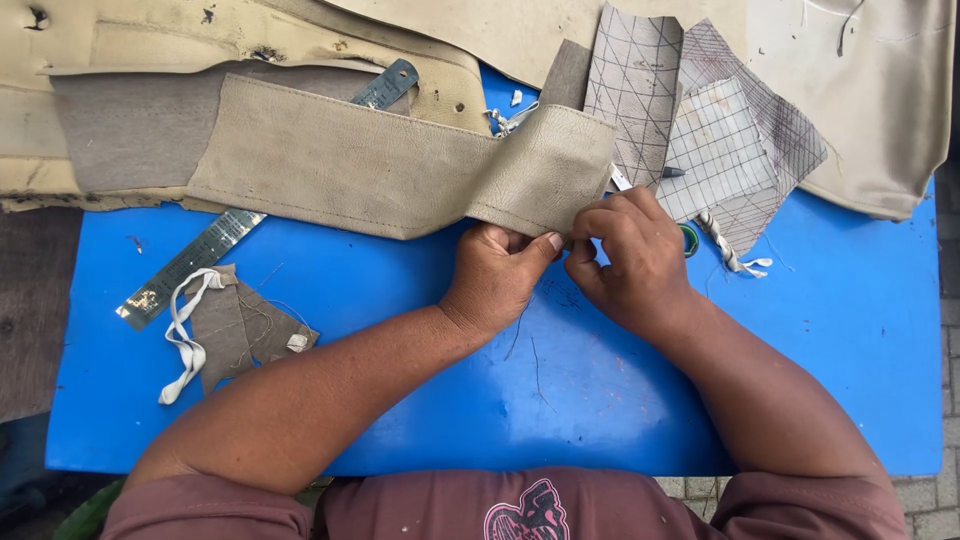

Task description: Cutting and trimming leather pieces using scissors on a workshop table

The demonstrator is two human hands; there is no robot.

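A long beige leather strip (380, 165) with a stitched edge lies across the blue table (400, 400), its right end folded over. My left hand (497, 275) pinches the lower edge of that folded end with thumb and fingers. My right hand (628, 258) meets it from the right, fingers curled on the same corner of the strip. What sits between the fingertips is hidden.
A metal ruler (190, 262) runs diagonally under the strip. A small brown scrap with white tape (235, 325) lies at left. Grid-marked fabric pieces (700, 130) and a twisted white cord (730, 250) lie at right. Large beige material (860, 90) covers the far edge.
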